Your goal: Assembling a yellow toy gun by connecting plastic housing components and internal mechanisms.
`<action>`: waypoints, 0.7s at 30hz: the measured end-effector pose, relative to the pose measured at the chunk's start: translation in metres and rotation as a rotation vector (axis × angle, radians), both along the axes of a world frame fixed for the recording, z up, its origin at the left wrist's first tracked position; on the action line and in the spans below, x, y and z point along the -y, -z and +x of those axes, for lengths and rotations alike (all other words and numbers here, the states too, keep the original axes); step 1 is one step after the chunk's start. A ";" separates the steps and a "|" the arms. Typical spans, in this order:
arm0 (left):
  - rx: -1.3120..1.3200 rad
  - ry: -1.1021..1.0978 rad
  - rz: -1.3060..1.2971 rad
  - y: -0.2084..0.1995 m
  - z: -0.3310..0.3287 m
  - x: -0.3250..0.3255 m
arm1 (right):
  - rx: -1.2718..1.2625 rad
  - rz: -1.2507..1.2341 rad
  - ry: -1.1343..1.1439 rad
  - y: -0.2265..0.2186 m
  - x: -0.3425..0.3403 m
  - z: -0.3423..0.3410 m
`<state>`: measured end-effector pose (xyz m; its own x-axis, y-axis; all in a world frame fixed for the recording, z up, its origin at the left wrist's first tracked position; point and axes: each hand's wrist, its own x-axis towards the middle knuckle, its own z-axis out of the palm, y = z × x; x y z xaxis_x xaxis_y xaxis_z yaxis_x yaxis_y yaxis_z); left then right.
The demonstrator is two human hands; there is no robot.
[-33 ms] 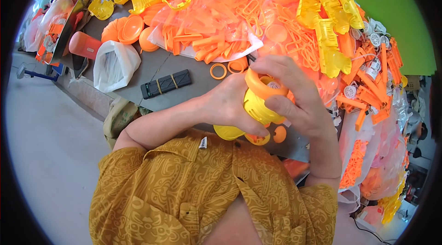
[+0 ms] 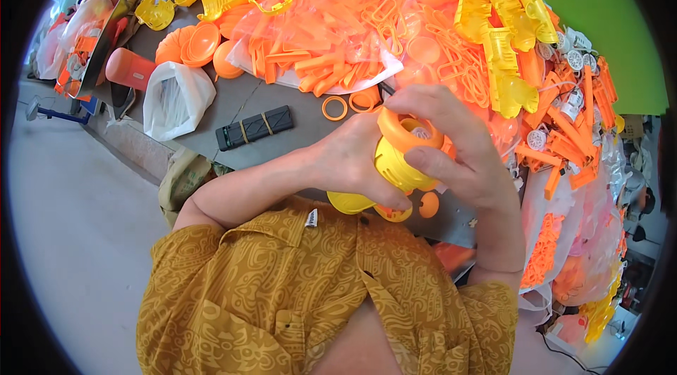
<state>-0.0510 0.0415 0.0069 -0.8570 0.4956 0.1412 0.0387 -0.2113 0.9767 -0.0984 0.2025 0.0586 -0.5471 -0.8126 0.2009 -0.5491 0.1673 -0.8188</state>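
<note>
1. Yellow casing [image 2: 395, 167] in left hand [image 2: 350, 163], gripping with curled fingers above grey table [image 2: 303, 103];
2. pinching orange ring [image 2: 400, 139] at casing's top between half-curled right hand's [image 2: 485, 163] thumb and fingers;
3. facing heaped orange parts [image 2: 310, 15], pale floor [image 2: 70, 234] at left.

yellow casing [image 2: 396, 165]: smooth plastic | orange ring [image 2: 396, 136]: smooth plastic | shirt [image 2: 282, 290]: matt cloth

PLACE: workshop for plastic parts, by appearance | EVIDENCE: your grey bench [image 2: 282, 98] bears heaped orange strips [image 2: 326, 67] and piled yellow moulded shells [image 2: 502, 51]; to your right, round white pieces [image 2: 536, 139] and a bag [image 2: 538, 297] of small orange bits [image 2: 541, 255].
</note>
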 end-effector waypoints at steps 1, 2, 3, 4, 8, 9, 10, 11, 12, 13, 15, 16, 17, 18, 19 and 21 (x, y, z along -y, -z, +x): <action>0.003 -0.004 -0.001 0.000 0.001 0.001 | 0.114 0.061 -0.005 -0.008 0.001 -0.001; 0.034 0.055 -0.029 -0.002 0.000 0.002 | 0.227 0.124 -0.002 -0.014 0.000 -0.001; 0.064 0.112 -0.057 -0.003 0.000 0.002 | 0.228 0.125 0.000 -0.017 -0.002 -0.004; 0.066 0.113 -0.056 -0.004 -0.001 0.004 | 0.280 0.112 -0.032 -0.019 -0.004 -0.007; 0.066 0.136 -0.008 -0.004 -0.001 0.005 | 0.293 0.010 -0.225 -0.011 -0.016 -0.015; 0.037 0.142 -0.001 -0.004 0.000 0.005 | 0.295 0.009 -0.225 -0.008 -0.017 -0.014; 0.039 0.142 -0.001 -0.005 0.001 0.006 | 0.309 -0.021 -0.249 -0.005 -0.019 -0.012; 0.041 0.160 -0.031 -0.006 0.001 0.006 | 0.325 -0.051 -0.273 -0.002 -0.020 -0.011; 0.043 0.179 -0.060 -0.006 0.002 0.006 | 0.328 -0.052 -0.274 0.000 -0.020 -0.009; 0.046 0.179 -0.060 -0.003 0.002 0.006 | 0.319 -0.061 -0.254 0.001 -0.018 -0.008; 0.018 0.156 -0.046 0.005 -0.001 0.005 | 0.311 -0.068 -0.235 0.004 -0.016 -0.004; 0.019 0.156 -0.046 0.004 0.000 0.005 | 0.305 -0.087 -0.216 0.005 -0.015 -0.002; 0.066 0.170 -0.043 0.003 0.001 0.006 | 0.298 -0.106 -0.195 0.007 -0.014 -0.001; 0.113 0.184 -0.040 0.002 0.002 0.006 | 0.299 -0.106 -0.193 0.008 -0.015 -0.001; 0.114 0.185 -0.040 0.003 0.002 0.005 | 0.313 -0.137 -0.200 0.009 -0.016 -0.001; 0.117 0.158 -0.004 0.008 0.003 0.004 | 0.330 -0.170 -0.208 0.011 -0.015 0.000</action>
<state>-0.0480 0.0371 -0.0010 -0.7789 0.6256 0.0431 -0.1085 -0.2021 0.9733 -0.0984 0.2177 0.0480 -0.4326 -0.8828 0.1831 -0.2604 -0.0721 -0.9628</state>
